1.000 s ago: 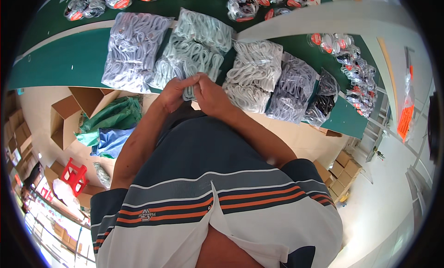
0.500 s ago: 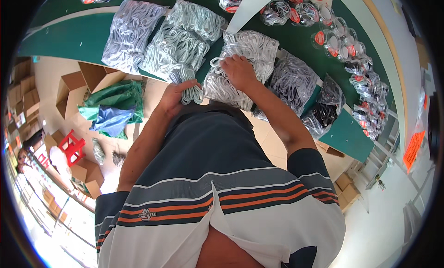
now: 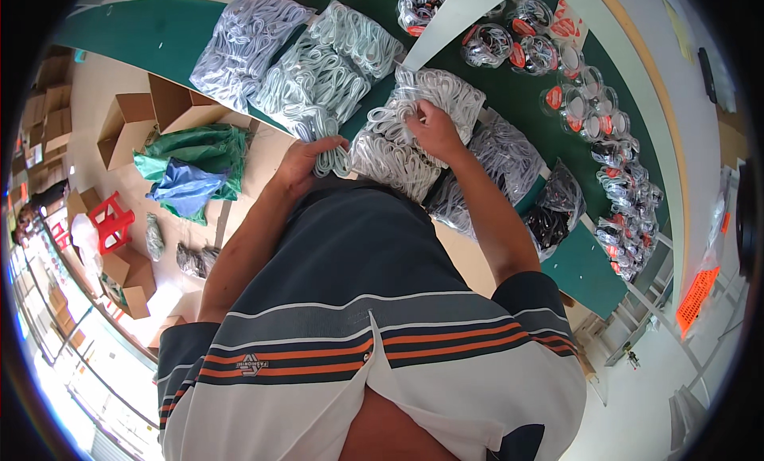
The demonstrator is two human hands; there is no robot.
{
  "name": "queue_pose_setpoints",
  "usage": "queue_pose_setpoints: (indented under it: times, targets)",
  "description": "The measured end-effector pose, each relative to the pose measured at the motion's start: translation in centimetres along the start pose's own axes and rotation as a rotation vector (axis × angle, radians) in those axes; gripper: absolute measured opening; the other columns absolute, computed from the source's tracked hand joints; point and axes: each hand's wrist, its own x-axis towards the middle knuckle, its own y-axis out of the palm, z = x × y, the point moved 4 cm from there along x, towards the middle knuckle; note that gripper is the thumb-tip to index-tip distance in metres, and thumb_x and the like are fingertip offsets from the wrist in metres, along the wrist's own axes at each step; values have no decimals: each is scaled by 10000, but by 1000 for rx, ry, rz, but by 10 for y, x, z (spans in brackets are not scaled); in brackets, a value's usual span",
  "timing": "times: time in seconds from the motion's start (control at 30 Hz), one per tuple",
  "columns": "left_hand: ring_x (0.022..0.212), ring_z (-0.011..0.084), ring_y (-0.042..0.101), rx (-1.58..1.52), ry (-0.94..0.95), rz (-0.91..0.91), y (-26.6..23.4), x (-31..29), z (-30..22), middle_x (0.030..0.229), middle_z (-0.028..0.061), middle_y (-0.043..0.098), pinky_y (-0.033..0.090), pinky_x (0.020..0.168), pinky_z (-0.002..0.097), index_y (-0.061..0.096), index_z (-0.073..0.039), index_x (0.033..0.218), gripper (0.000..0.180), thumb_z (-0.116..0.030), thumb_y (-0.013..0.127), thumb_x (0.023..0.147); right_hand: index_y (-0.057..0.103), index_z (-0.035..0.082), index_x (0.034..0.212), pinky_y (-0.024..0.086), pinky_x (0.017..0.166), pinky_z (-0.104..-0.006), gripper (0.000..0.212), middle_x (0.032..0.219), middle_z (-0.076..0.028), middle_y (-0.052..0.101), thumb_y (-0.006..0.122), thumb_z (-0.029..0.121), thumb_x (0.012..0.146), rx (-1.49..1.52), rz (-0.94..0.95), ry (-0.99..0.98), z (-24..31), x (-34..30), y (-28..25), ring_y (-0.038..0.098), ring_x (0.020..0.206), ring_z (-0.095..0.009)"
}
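My left hand (image 3: pixel 301 163) is closed around several coiled light-grey cables (image 3: pixel 328 160) at the table's near edge. Just right of it lies a pile of white coiled cables (image 3: pixel 390 152), partly in a clear bag. Over the upper part of that pile, my right hand (image 3: pixel 439 134) has its fingers curled on a white cable coil (image 3: pixel 407 117); the fingertips are partly hidden. Behind my left hand are bags of pale-green-grey cables (image 3: pixel 312 83) and lilac-grey cables (image 3: pixel 245 43).
On the green table (image 3: pixel 139 27), right of my right hand, lie a bag of grey cables (image 3: pixel 501 160) and one with black items (image 3: pixel 549 222). Round clear packs (image 3: pixel 487 45) line the far right. A white post (image 3: pixel 458 19) rises behind. Cartons (image 3: pixel 127 123) and a red stool (image 3: pixel 110 220) stand lower left.
My right hand has shifted slightly right, its fingers going from spread over the white pile to curled on a coil. My left hand keeps its cables. The view has turned slightly.
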Motion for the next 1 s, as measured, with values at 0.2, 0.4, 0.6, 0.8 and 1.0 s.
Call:
queue_pose_setpoints:
  times: [0.2, 0.4, 0.6, 0.8, 1.0]
  targets:
    - [982, 219, 755, 24, -7, -33, 51, -9, -21, 1140, 141, 783, 600, 876, 337, 713, 53, 1242, 309, -109, 731, 979, 695, 28, 1088, 480, 705, -303, 227, 815, -40, 631, 704, 241, 1011, 602, 246, 170, 14, -2, 25, 560, 723, -159]
    - [953, 215, 764, 28, 71, 51, 46, 5, -17, 1116, 140, 790, 613, 824, 311, 737, 65, 1215, 319, -84, 773, 935, 693, 30, 1076, 477, 700, -306, 186, 826, -39, 621, 676, 209, 1028, 303, 129, 60, 64, -17, 38, 551, 737, -142]
    - [912, 211, 763, -35, -8, 15, 27, 6, -14, 1093, 142, 787, 612, 810, 300, 730, 61, 1213, 310, -82, 758, 939, 670, 8, 1005, 496, 704, -339, 168, 854, -93, 653, 645, 175, 1009, 128, 89, -10, 67, -34, 71, 598, 737, -194]
    - [889, 211, 761, 49, -118, 34, 13, 1, 3, 1062, 134, 787, 616, 817, 306, 720, 61, 1204, 291, -54, 726, 937, 673, -20, 1037, 524, 748, -414, 212, 934, -175, 699, 597, 172, 989, -55, 186, -14, 63, -46, 90, 641, 776, -331]
    - [881, 235, 766, 140, -95, 124, 7, -5, 11, 1077, 151, 784, 621, 844, 325, 694, 67, 1230, 317, -33, 703, 930, 675, -13, 1033, 531, 817, -465, 226, 1078, -199, 703, 564, 175, 974, 201, 572, 169, 55, -42, 79, 633, 867, -416]
